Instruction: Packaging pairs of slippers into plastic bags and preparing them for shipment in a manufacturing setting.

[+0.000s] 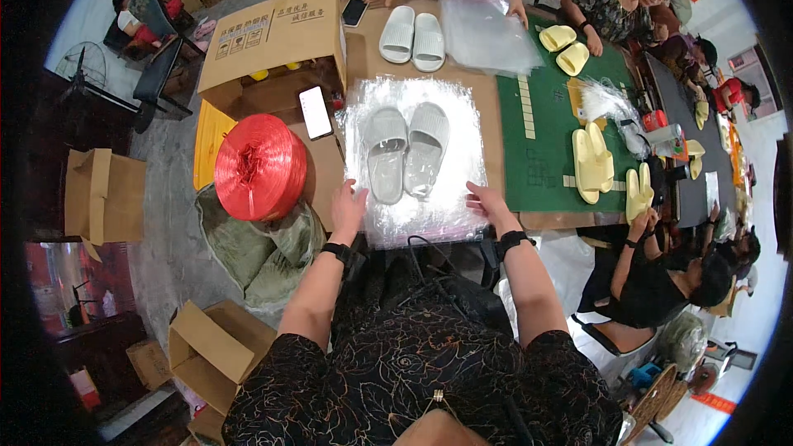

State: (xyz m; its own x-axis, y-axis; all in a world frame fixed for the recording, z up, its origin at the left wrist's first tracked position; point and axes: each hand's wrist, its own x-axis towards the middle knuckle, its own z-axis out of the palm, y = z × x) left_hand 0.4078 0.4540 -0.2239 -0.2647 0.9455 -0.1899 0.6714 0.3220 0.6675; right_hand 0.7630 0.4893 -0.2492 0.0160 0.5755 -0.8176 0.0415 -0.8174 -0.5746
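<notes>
Plastic sheet (413,215), clear, crinkled, glossy, spread on brown table (363,58) before me. Grey slipper pair (406,150) under film, side by side. My left hand (348,206), right hand (487,202): fingers spread, pressing sheet's near edge, gripping nothing.

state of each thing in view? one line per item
Grey slippers: paired, lying inside the clear bag.
Clear bag: flat on the table.
Left hand: open, on the bag's near edge.
Right hand: open, on the bag's near edge.
White slippers: paired, unbagged.
Cardboard box: open.
</notes>
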